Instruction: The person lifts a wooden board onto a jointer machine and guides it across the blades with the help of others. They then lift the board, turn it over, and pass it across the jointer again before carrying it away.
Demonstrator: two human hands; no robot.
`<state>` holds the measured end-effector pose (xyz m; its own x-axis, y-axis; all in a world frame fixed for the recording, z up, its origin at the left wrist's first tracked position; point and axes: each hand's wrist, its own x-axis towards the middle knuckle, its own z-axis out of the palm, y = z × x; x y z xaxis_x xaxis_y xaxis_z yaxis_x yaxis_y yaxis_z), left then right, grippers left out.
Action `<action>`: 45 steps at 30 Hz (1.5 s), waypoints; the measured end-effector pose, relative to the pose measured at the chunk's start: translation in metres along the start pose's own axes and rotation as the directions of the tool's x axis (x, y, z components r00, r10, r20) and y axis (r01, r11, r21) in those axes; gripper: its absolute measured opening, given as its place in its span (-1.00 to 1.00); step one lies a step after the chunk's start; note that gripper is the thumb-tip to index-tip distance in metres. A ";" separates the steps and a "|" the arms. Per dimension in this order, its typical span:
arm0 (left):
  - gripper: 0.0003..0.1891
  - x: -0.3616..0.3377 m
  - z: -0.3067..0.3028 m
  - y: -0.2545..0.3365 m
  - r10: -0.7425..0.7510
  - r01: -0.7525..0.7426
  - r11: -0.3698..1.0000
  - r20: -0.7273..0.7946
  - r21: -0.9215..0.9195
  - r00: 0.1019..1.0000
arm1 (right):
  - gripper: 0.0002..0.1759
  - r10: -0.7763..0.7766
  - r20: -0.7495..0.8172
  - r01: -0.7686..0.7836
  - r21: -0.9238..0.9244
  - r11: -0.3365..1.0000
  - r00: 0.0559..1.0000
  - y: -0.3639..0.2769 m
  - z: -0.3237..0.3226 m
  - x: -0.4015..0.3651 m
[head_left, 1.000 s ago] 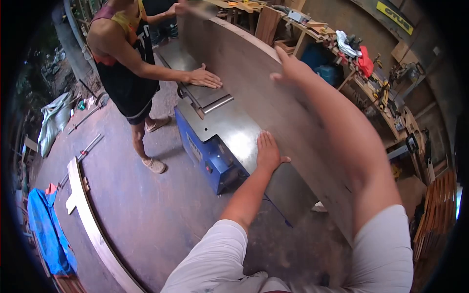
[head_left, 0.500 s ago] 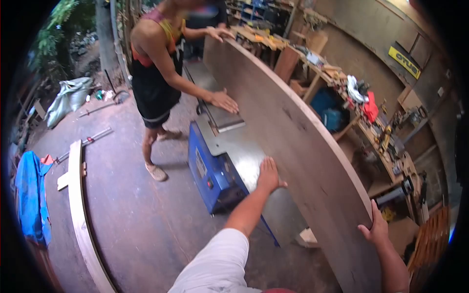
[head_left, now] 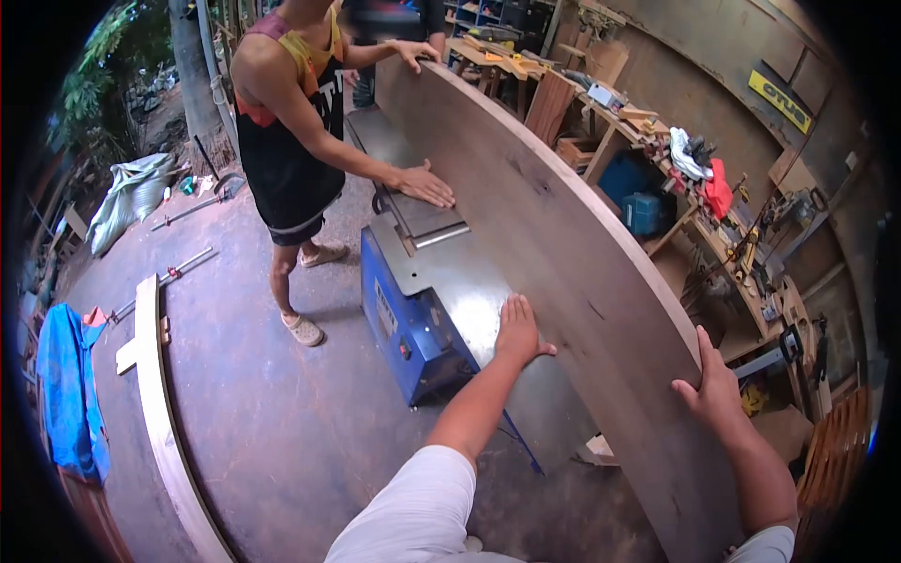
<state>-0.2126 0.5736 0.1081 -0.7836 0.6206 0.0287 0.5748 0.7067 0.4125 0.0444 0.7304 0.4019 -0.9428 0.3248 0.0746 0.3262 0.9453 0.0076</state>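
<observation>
A long, wide wooden plank (head_left: 601,281) stands on its edge along the metal table of a blue jointer (head_left: 405,319). My left hand (head_left: 519,333) lies flat with its fingers stretched out and thumb apart, low against the plank's near face, just above the metal table. At the plank's near end, my right hand (head_left: 710,385) grips the upper edge, thumb on the near face and fingers over the edge. Across from me, a co-worker's hand (head_left: 427,185) rests low on the plank's face, and their other hand (head_left: 418,53) is on its top edge.
A workbench (head_left: 694,230) littered with tools and wood pieces runs along the right wall. On the floor at left lie a long pale board (head_left: 164,422) and a bar clamp (head_left: 178,272). A blue tarp (head_left: 66,394) and a whitish sack (head_left: 131,202) are farther left.
The plank has slid forward along the jointer, away from me, and my right hand has moved forward with it. My left hand stays at nearly the same spot by the table.
</observation>
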 end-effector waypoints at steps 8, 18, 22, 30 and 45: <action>0.48 0.003 0.007 -0.001 0.005 -0.006 1.000 0.021 0.023 1.000 | 0.12 0.056 0.078 -0.056 -0.006 0.998 0.995 -0.025 0.001 0.034; 0.47 0.003 0.002 0.000 -0.017 0.017 1.000 0.053 0.005 0.998 | 0.06 0.063 0.057 -0.061 -0.038 0.997 0.996 -0.030 0.004 0.044; 0.46 0.002 0.005 -0.002 0.008 -0.009 1.000 -0.016 -0.020 1.000 | 0.06 0.036 0.034 -0.034 -0.049 0.998 0.999 -0.025 0.006 0.044; 0.48 0.003 0.011 -0.004 0.009 -0.010 0.999 -0.033 -0.047 0.999 | 0.08 0.031 0.024 -0.029 -0.072 0.997 0.999 -0.020 0.013 0.045; 0.49 0.009 0.013 -0.005 0.011 -0.011 1.000 0.009 -0.001 1.000 | 0.04 0.005 -0.024 -0.006 -0.056 0.998 1.000 -0.014 0.017 0.046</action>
<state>-0.2190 0.5800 0.0942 -0.7750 0.6315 0.0255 0.5833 0.6992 0.4133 -0.0043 0.7324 0.3879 -0.9394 0.3284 0.0984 0.3352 0.9400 0.0630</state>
